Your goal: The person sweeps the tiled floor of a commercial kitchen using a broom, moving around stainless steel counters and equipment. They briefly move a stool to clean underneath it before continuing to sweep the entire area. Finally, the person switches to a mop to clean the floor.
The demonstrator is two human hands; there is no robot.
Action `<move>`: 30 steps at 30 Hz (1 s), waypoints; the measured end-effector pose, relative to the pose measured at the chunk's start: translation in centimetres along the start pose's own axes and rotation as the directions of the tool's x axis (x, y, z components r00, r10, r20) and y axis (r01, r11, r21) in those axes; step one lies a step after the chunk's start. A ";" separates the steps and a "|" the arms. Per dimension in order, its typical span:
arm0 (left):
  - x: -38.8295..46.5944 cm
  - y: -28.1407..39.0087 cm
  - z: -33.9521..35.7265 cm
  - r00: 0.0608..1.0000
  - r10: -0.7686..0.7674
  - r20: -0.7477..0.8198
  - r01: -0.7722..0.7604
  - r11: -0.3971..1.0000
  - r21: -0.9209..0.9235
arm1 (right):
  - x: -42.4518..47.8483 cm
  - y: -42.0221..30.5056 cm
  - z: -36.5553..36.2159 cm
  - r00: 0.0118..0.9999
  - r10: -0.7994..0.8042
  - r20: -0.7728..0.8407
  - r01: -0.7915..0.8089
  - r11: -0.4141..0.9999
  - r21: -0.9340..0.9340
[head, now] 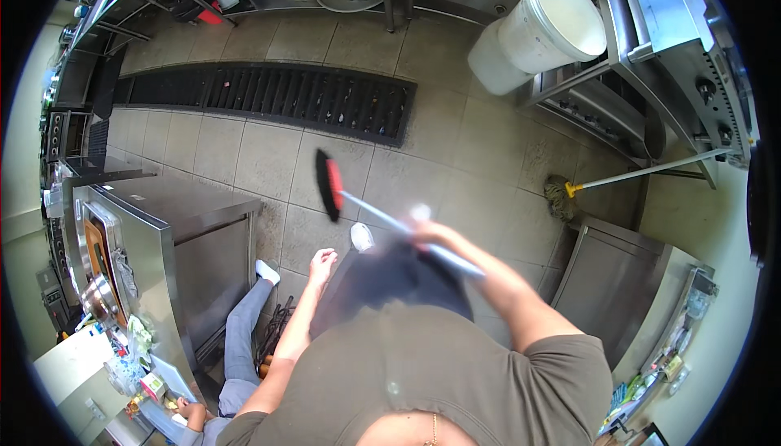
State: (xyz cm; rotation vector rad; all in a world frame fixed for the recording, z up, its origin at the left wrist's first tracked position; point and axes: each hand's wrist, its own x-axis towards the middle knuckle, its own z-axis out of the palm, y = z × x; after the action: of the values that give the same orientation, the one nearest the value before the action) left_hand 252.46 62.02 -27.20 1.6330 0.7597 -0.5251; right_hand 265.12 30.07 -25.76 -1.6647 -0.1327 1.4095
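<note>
A broom with a red head and black bristles slants across the view in front of me. My right hand grips its pale handle and looks blurred. The rear end of the handle reaches back under my right forearm. Over the beige floor tiles, the broom head lies left of my white shoe; whether the bristles touch the floor I cannot tell. My left hand holds nothing, its fingers loosely curled beside my left thigh.
A black floor grate crosses ahead. White buckets stand at the upper right by a steel appliance. A string mop leans at the right. Steel counters flank me; another person's leg extends at the left.
</note>
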 end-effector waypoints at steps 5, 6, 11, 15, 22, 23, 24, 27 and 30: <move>0.6 -6.8 -4.5 0.981 -0.099 -0.164 0.136 0.964 0.230 | -14.9 0.0 -7.3 0.894 0.439 -0.084 -0.435 0.898 0.063; 0.8 -7.1 -4.8 0.984 -0.074 -0.160 0.126 0.930 0.344 | -16.5 -0.1 -8.2 0.869 0.469 -0.155 -0.469 0.882 0.038; 3.8 -5.6 -4.0 0.987 -0.075 -0.141 0.132 0.880 0.455 | -20.8 -3.5 -8.2 0.876 0.374 -0.305 -0.438 0.880 -0.181; 9.4 -1.0 -2.9 0.997 -0.023 -0.072 0.052 0.899 0.435 | -25.5 -5.1 -0.3 0.835 0.329 -0.442 -0.408 0.908 -0.096; 22.0 5.5 -2.0 0.974 -0.213 0.076 0.139 0.829 0.541 | -25.2 -2.3 22.9 0.566 0.598 -0.568 -0.438 0.802 0.407; 24.4 7.3 -2.1 0.970 -0.217 0.107 0.108 0.784 0.611 | -23.1 -3.2 24.6 0.490 0.700 -0.520 -0.492 0.714 0.498; 26.2 9.8 -1.2 0.974 -0.195 0.116 0.083 0.779 0.621 | -21.1 -4.6 25.7 0.406 0.792 -0.455 -0.534 0.610 0.586; 33.9 17.0 -0.5 0.896 -0.221 0.385 -0.007 0.860 0.511 | -15.3 -5.4 20.5 0.315 0.863 -0.395 -0.219 0.471 0.854; 37.4 27.9 2.9 0.893 -0.037 0.448 -0.229 0.820 0.524 | -8.4 -0.7 16.5 0.295 0.885 -0.360 0.224 0.303 0.926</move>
State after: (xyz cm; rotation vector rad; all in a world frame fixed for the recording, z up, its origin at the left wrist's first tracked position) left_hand 298.50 63.90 -35.05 1.9781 0.1670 -1.0818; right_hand 248.94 34.66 -17.89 -1.1767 1.6715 0.3496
